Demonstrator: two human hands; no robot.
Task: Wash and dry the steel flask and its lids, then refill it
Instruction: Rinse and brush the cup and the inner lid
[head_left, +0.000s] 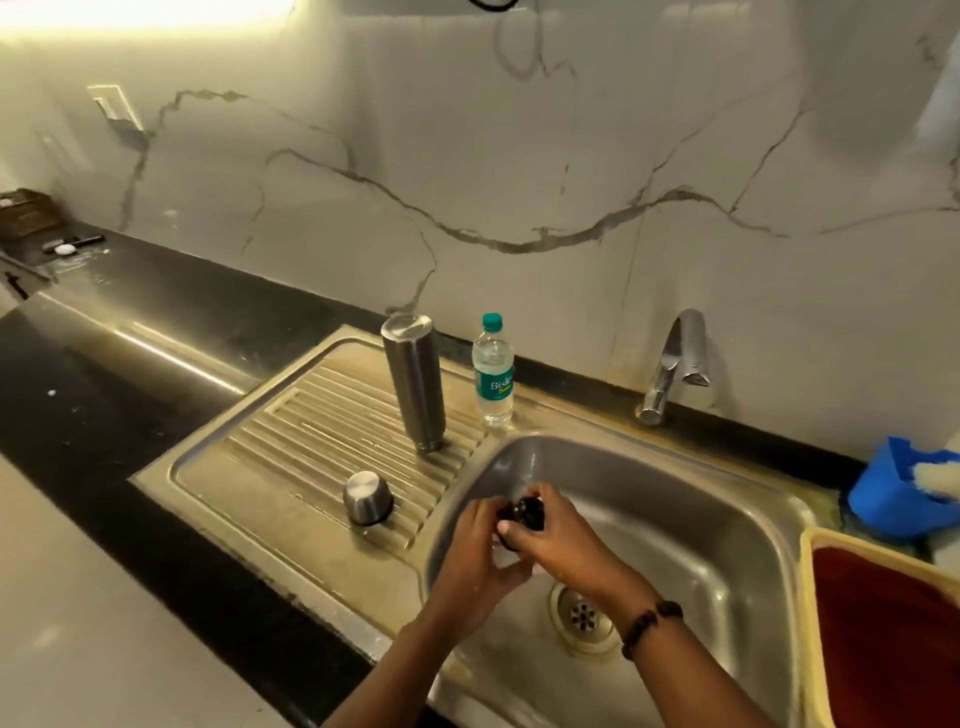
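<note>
A small black inner lid (527, 512) is held over the sink basin (727, 525) by both hands.

The lid is gripped by the curled fingers of the right hand (558, 535) and pinched from the left by the left hand (478, 545). The steel flask (414, 384) stands inverted on the drainboard (291, 447), its steel cap (368, 498) nearer, a water bottle (492, 371) just right. The tap (675, 364) appears off; the lid is best turned so every groove is rubbed.
</note>
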